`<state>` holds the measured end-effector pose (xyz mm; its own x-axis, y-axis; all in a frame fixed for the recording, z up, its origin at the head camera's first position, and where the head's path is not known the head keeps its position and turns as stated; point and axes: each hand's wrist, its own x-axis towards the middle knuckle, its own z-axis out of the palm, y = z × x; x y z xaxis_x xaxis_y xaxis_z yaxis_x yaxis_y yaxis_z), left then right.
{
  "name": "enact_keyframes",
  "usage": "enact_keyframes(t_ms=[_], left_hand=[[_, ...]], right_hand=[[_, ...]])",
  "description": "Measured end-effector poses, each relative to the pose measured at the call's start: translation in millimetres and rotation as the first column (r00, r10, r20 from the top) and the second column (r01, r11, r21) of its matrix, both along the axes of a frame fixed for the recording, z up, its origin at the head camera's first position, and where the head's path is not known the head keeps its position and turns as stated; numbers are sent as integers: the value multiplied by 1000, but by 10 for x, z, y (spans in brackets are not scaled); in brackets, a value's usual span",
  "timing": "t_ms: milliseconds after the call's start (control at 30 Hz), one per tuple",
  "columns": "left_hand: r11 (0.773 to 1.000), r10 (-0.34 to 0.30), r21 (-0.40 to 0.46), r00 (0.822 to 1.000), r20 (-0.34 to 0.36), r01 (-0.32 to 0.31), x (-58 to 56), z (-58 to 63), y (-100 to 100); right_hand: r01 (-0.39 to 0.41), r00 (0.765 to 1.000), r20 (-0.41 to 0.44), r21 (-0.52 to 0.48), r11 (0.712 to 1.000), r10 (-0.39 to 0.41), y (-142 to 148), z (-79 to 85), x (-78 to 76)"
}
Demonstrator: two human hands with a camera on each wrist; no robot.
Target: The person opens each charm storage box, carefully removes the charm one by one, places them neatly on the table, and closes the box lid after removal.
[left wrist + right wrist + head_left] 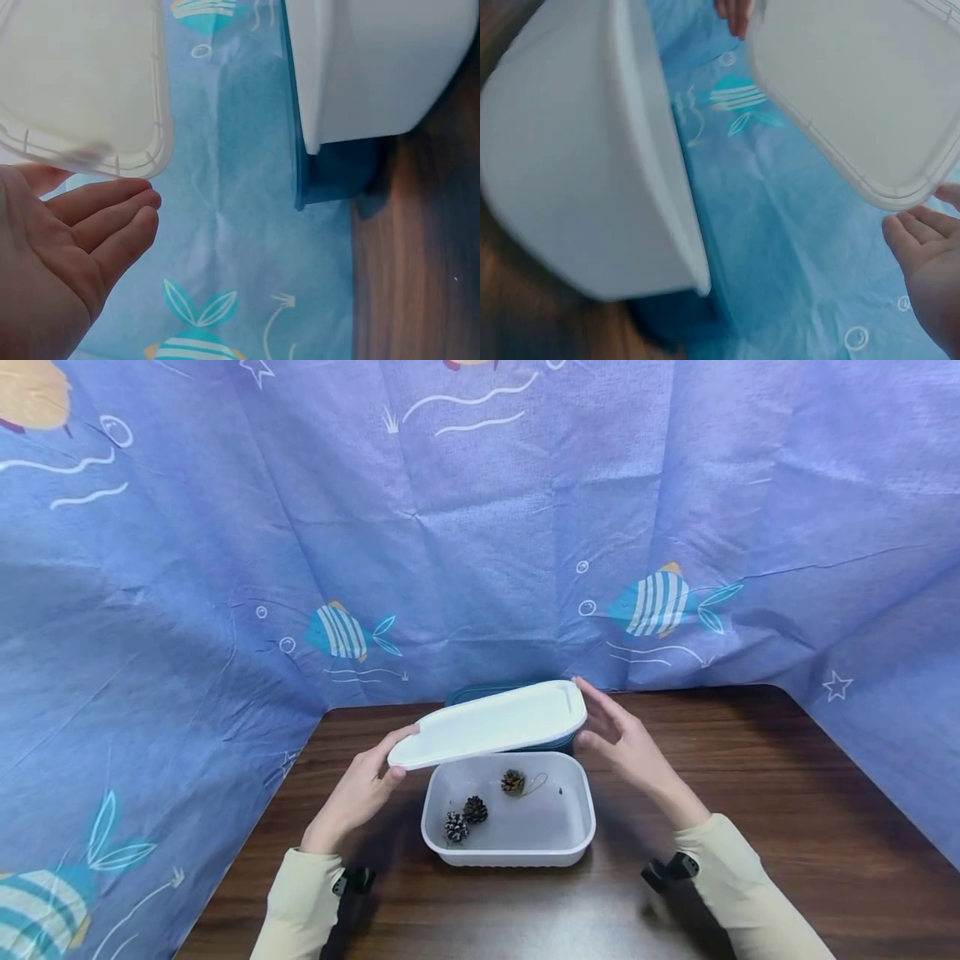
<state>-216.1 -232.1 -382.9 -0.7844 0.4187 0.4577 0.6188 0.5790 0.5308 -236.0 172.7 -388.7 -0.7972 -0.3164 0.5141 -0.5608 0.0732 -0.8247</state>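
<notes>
From my end, I have the left hand [356, 802] pinching one end of the white, flat, round-cornered plastic lid [491, 718], and the right hand [633, 747] around the other, how firmly I can't tell. The lid hangs tilted, right end higher, above the white rectangular plastic container [508, 859] with three small woody pine cones [476, 810]. I'd expect it light, fairly stiff, a bit slippery; both end rims suit gripping.

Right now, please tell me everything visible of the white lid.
The white lid looks plastic, with rounded corners and a rim that shows small ribs in the wrist views. It tilts, right end higher in the head view, held clear above the white container by the left hand and right hand at opposite ends.
</notes>
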Motion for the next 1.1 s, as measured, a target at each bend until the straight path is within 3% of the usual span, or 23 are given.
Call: enact_keyframes(t_ms=[200,433,800,933,1100], left_hand=[[999,-24,46,1000,-15,25,12,43,20],[996,33,82,998,-50,-29,36,83,33],[977,54,213,990,-134,-25,17,123,-1],[958,160,260,979,-128,-122,47,161,-13],[909,265,351,962,-71,-225,92,224,-38]], right_hand=[[-24,1000,-11,-217,976,22,-168,160,-95],[-3,1000,-25,-368,930,-6,-405,354,-167],[40,994,-77,-350,936,-72,-646,592,-233],[46,992,-88,-381,924,-86,-765,663,-282],[55,991,-95,-377,925,-97,-902,723,-341]])
